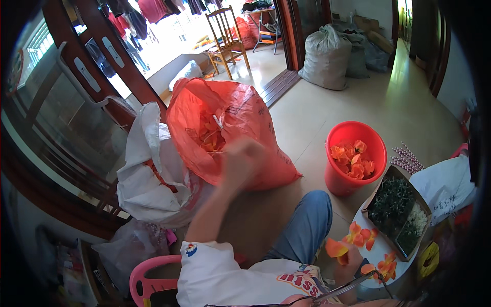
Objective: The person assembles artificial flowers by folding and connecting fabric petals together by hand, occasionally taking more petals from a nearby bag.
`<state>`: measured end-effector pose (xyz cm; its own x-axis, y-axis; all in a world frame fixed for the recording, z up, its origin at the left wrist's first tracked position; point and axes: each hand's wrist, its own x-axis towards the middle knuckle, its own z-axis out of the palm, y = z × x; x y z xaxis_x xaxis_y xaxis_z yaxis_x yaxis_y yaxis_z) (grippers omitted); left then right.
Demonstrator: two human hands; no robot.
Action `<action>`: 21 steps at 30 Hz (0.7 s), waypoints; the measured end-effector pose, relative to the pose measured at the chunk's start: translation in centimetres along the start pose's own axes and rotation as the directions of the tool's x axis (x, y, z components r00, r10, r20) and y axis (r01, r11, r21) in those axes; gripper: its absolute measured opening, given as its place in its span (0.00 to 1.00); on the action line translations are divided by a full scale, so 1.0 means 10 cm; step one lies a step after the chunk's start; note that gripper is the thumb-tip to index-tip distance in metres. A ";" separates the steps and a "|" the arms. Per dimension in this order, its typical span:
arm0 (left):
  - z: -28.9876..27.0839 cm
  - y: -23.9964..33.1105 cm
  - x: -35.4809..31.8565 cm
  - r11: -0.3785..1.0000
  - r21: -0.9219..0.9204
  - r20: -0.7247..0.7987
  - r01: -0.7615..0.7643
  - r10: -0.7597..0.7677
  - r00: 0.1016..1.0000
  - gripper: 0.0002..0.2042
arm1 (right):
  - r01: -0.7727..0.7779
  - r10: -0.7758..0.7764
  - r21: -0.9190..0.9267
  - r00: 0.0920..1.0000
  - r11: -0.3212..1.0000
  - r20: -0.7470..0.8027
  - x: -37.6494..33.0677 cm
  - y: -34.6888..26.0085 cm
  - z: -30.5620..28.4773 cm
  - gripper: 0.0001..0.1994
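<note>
My left hand is at the near side of a large open red plastic bag, blurred by motion. Its fingers look curled, but whether they hold anything does not show. Inside the bag lie orange artificial petals with pale strips among them. Low on the right, my right hand grips an orange-yellow artificial petal. Beside it, more loose orange petals lie on a small round white table. A red bucket farther off contains several orange artificial flowers.
A shallow cardboard box of green artificial sprigs and white bits rests on the table. White woven sacks stand left of the red bag. A pink plastic chair is at lower left. Farther away are a stuffed sack and a wooden chair.
</note>
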<state>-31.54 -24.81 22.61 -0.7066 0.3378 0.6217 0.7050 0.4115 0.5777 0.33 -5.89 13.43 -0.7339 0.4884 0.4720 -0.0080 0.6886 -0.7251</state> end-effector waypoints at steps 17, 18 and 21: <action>-0.62 -2.52 0.52 0.857 -0.061 -0.290 0.512 -0.506 0.812 0.13 | -0.282 0.296 0.109 0.943 0.953 -0.152 -0.46 0.29 -0.37 0.05; -0.61 -2.41 0.53 0.857 -0.059 -0.288 0.512 -0.505 0.813 0.13 | -0.266 0.271 0.054 0.948 0.963 -0.166 -0.47 0.30 -0.39 0.06; -0.61 -2.11 0.49 0.698 -0.681 -0.231 0.223 -0.493 0.839 0.10 | -0.282 0.271 -0.007 0.930 0.959 -0.249 -0.50 0.34 -0.38 0.06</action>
<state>-49.52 -36.98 16.69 -0.9264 -0.1151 0.3585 0.3755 -0.2140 0.9018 6.55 -3.89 10.52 -0.5157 0.7742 0.3669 0.2038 0.5268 -0.8252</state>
